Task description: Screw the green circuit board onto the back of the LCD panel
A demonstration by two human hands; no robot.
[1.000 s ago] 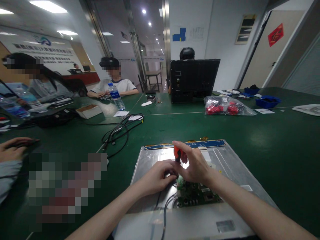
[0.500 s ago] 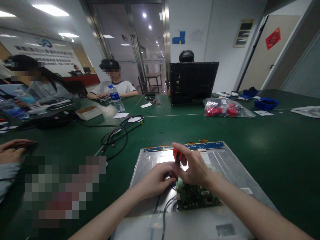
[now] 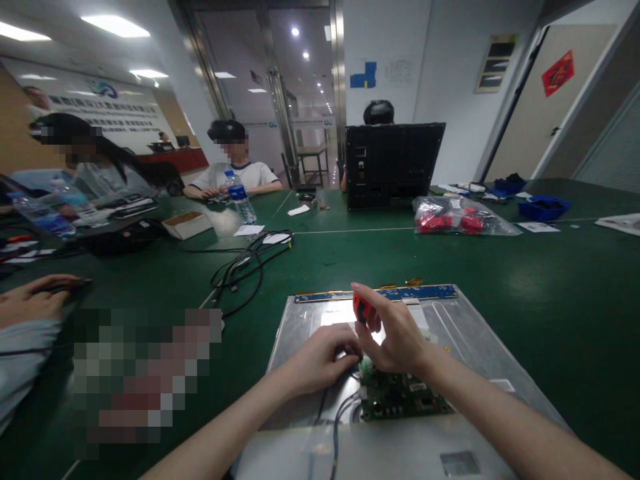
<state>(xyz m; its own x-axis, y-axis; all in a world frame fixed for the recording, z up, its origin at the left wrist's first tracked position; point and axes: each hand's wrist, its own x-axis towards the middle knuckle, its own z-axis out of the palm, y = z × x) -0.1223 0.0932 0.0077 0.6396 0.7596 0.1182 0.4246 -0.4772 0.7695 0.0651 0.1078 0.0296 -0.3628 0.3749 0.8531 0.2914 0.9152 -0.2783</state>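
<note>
The right hand [image 3: 395,339] is curled around one upright red-and-black tool handle [image 3: 361,308], thumb and fingers closed on it. The left hand [image 3: 326,355] is bent beside it, thumb and fingertips drawn together at the board's far left corner; whether it pinches anything cannot be told. Below both is one green rectangular circuit board [image 3: 400,393], crowded with small components and partly covered by the hands. It sits on one broad silver metal panel [image 3: 295,337], which lies flat on the dark-green tabletop [image 3: 525,267]. One narrow blue circuit strip [image 3: 433,292] lines the panel's far edge, and a thin dark cable [image 3: 335,427] runs toward its near edge. Farther out are one tangle of black cables [image 3: 255,263], one clear plastic bag with red contents [image 3: 465,217], one upright black flat-screen casing [image 3: 393,167] and two blue trays [image 3: 544,209].
</note>
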